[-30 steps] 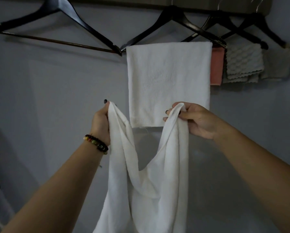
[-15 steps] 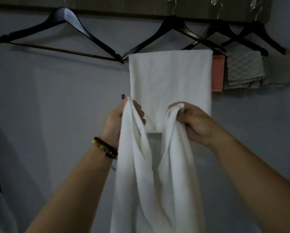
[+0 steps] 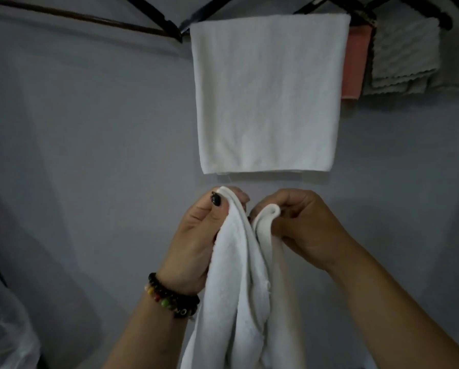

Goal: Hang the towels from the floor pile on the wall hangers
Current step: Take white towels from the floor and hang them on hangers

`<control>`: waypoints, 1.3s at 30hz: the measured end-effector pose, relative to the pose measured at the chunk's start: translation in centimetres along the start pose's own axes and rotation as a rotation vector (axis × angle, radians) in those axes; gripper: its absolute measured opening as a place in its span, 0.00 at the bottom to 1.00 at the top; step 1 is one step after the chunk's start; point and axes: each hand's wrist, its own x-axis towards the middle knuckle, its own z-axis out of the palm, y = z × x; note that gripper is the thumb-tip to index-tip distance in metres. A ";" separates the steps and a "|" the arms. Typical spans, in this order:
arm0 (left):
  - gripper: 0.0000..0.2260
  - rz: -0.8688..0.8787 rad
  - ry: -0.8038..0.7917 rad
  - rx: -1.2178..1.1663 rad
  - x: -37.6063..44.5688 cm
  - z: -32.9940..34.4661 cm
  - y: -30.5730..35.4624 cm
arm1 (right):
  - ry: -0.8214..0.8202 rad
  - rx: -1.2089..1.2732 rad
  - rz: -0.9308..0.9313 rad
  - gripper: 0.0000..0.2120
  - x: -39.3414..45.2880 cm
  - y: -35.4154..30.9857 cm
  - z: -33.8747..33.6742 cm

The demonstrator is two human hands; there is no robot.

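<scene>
Currently I log one white towel [image 3: 239,283], pinched at its top corners by my left hand [image 3: 199,235] and right hand [image 3: 302,225], held near, below the hung towel [image 3: 268,94], presumably folded narrow for the bare hanger [image 3: 89,20] far left.

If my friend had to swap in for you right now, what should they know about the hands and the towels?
Left hand, with the beaded bracelet: pinches one top corner of the white terry towel.
Right hand: pinches the other corner. The corners almost meet and the rest hangs down.
Done: a folded white towel, a pink cloth and grey scalloped cloths hang on dark hangers.
Left: drape the held towel over the bare dark hanger bar at upper left. The floor pile is out of view.
</scene>
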 end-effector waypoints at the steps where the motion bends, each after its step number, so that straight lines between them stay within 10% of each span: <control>1: 0.18 -0.024 0.028 -0.016 -0.5 0.0 -0.5 | -0.013 -0.015 -0.009 0.09 -0.3 0.3 0.2; 11: 0.20 -0.065 0.025 -0.012 -2.8 0.0 -2.9 | 0.030 0.020 0.000 0.08 -1.8 1.4 2.5; 20: 0.55 -0.031 0.006 0.426 -2.1 -2.3 -2.4 | -0.153 -0.106 0.145 0.18 -1.3 1.3 2.7; 27: 0.41 -0.033 0.278 0.615 -1.7 -4.8 -2.4 | -0.021 -0.137 0.132 0.11 -0.2 3.0 3.0; 34: 0.06 0.387 0.708 0.434 -4.6 -3.2 -0.8 | 0.132 -0.224 0.129 0.11 0.9 4.2 2.7; 39: 0.05 0.365 0.674 0.446 -5.6 -2.1 -2.6 | 0.176 -0.258 0.113 0.12 1.7 4.4 3.0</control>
